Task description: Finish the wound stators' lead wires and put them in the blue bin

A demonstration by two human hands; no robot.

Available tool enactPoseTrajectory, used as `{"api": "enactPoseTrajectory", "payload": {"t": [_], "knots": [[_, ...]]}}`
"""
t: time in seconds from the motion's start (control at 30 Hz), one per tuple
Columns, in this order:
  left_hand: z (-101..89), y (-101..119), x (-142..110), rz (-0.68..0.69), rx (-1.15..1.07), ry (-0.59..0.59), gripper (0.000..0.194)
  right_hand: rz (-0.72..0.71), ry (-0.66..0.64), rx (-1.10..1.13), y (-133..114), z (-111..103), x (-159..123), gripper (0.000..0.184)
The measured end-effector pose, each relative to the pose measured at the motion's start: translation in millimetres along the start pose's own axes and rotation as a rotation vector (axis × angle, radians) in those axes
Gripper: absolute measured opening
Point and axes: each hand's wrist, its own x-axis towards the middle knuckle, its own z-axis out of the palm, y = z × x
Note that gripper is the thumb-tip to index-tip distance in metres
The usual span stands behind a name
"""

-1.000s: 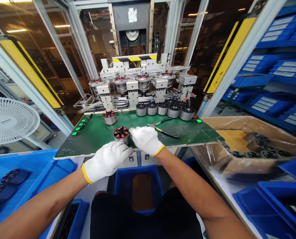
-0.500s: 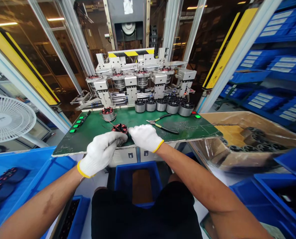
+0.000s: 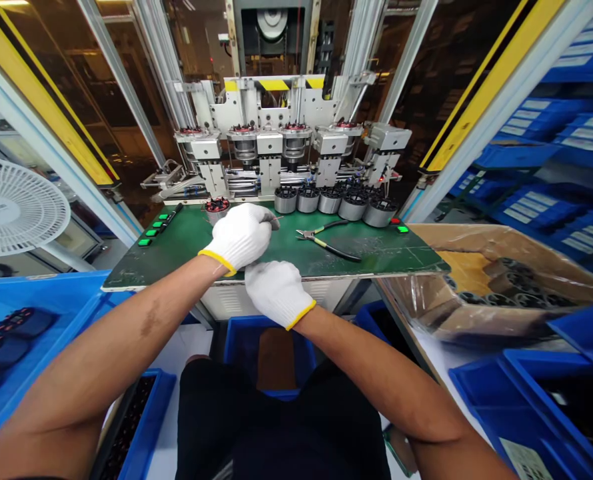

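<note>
My left hand (image 3: pixel 244 233), in a white knit glove, is above the front of the green bench, its fingers pinched on a thin copper wire (image 3: pixel 277 219) that pokes out past the fingertips. Just below and to the right, my right hand (image 3: pixel 276 287), gloved too, is closed at the bench edge; what it grips is hidden. The wound stator that was between the hands is covered by them now. Another stator with red windings (image 3: pixel 217 207) stands behind my left hand. Cutting pliers (image 3: pixel 326 239) with green-and-black handles lie spread to the right.
Several grey stator cores (image 3: pixel 330 200) line the back of the green bench (image 3: pixel 391 257), before a multi-station winding machine (image 3: pixel 269 143). A white fan (image 3: pixel 16 207) stands left. Blue bins (image 3: pixel 76 293) and a carton of cores (image 3: pixel 476 267) flank the bench.
My left hand has moved up and right, over the stator, drawing the wire across. My right hand has dropped slightly toward the bench edge. The view has tilted a little downward.
</note>
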Motion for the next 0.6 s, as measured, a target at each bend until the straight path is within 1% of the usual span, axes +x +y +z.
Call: {"api": "enactPoseTrajectory", "payload": {"t": [0.07, 0.13, 0.2, 0.23, 0.27, 0.33, 0.37, 0.47, 0.53, 0.6], "knots": [[-5.5, -2, -5, 0.025, 0.099, -0.02, 0.027, 0.018, 0.04, 0.004, 0, 3, -2, 0.02], [-16.3, -7, -18, 0.134, 0.21, 0.071, 0.031, 0.032, 0.082, 0.006, 4, 6, -5, 0.017], [-26.5, -17, -32, 0.303, 0.399, 0.16, 0.029, 0.051, 0.098, 0.016, 9, 10, -7, 0.013], [-29.6, -23, -39, 0.378, 0.514, 0.154, 0.028, 0.06, 0.101, 0.023, 11, 11, -9, 0.012], [-30.6, -29, -44, 0.439, 0.623, 0.117, 0.027, 0.068, 0.102, 0.027, 12, 11, -10, 0.011], [-26.8, -43, -51, 0.528, 0.79, 0.03, 0.027, 0.079, 0.109, 0.023, 10, 11, -13, 0.011], [-22.6, -50, -52, 0.556, 0.838, 0.02, 0.028, 0.088, 0.113, 0.016, 7, 9, -14, 0.011], [-8.0, -68, -52, 0.61, 0.853, 0.063, 0.03, 0.118, 0.114, 0.026, -6, 2, -20, 0.013], [-0.7, -77, -51, 0.649, 0.782, 0.098, 0.031, 0.128, 0.099, 0.066, -13, -5, -23, 0.018], [3.5, -83, -51, 0.668, 0.647, 0.121, 0.031, 0.108, 0.088, 0.105, -13, -16, -23, 0.031]]}}
